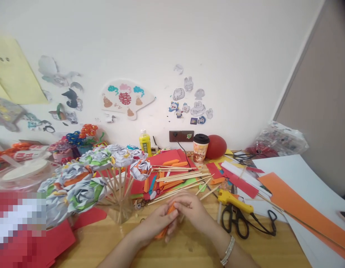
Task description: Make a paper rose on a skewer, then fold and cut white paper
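Observation:
Both of my hands meet over the front middle of the wooden table [150, 253], around a folded piece of orange paper [161, 233]. My left hand [158, 221] is closed on it, with the thumb lying along its upper part. From the right, my right hand [189, 208] curls its fingers over the paper's top end; the fingers partly hide it. Just beyond the hands lie several thin wooden sticks [175, 191] on coloured paper strips. Left of them, white paper roses [87, 193] on sticks stand in a clear container [120, 212].
Black-handled scissors [235, 223] and a yellow glue gun [235, 201] lie to the right. Behind stand a lidded paper cup [200, 150], a red balloon [217, 146] and a yellow-labelled bottle [145, 143]. Orange [309, 216] and white sheets cover the right side; red paper [60, 238] lies at left.

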`<state>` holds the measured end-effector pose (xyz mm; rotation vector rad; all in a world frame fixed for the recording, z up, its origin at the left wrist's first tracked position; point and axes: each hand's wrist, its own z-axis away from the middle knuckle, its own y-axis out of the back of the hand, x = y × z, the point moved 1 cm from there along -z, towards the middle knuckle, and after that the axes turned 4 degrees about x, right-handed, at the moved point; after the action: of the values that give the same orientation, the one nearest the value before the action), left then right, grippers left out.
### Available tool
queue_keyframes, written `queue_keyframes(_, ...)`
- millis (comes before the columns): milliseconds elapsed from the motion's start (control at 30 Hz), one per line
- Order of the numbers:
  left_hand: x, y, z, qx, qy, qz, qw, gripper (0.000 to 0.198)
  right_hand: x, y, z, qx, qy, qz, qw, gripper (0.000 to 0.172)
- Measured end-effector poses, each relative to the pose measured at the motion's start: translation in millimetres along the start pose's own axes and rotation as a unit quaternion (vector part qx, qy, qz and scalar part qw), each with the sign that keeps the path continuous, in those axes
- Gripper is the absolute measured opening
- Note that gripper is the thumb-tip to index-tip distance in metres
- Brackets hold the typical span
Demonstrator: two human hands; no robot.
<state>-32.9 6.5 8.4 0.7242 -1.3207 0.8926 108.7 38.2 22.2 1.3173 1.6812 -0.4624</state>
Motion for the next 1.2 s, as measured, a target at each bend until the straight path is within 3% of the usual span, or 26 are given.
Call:
queue_keyframes(167,-1,3.3,4,-0.097,0.054,0.074,0.991,0.046,-11,-1,-2,-0.058,0.028,-0.007,0.998,0.031)
queue_keyframes(333,2,2.5,5,-0.097,0.052,0.081,0.991,0.045,-10,-3,0,-0.073,0.026,0.015,0.997,0.03)
queue_keyframes(500,3,1.6,0,-0.035,0.062,0.109,0.992,0.036,2,6,-2,-0.044,-0.004,0.086,0.995,0.023)
queue_keyframes(567,0,3.3,-3,0.02,0.06,0.09,0.994,0.038,10,11,-10,-0.031,-0.025,0.167,0.985,0.024)
queue_keyframes(633,-5,6.1,-7,0.089,0.059,0.078,0.991,0.041,20,12,-24,-0.04,-0.029,0.287,0.957,0.029)
queue_keyframes(733,-12,10.5,-13,0.158,0.06,0.081,0.982,0.046,37,3,-50,-0.105,0.008,0.446,0.889,0.029)
queue_keyframes(833,-18,13.4,-18,0.186,0.062,0.081,0.977,0.05,53,-10,-69,-0.138,0.024,0.486,0.863,0.016)
queue_keyframes(967,-23,15.6,-21,0.206,0.065,0.08,0.973,0.051,57,-15,-76,-0.135,0.025,0.494,0.859,0.009)
queue_keyframes(1100,-28,19.1,-25,0.231,0.05,0.085,0.968,0.053,39,-1,-70,-0.104,0.019,0.484,0.869,0.008)
queue_keyframes(1200,-28,23.5,-26,0.261,0.026,0.081,0.962,0.053,23,14,-66,-0.015,-0.012,0.397,0.918,0.007)
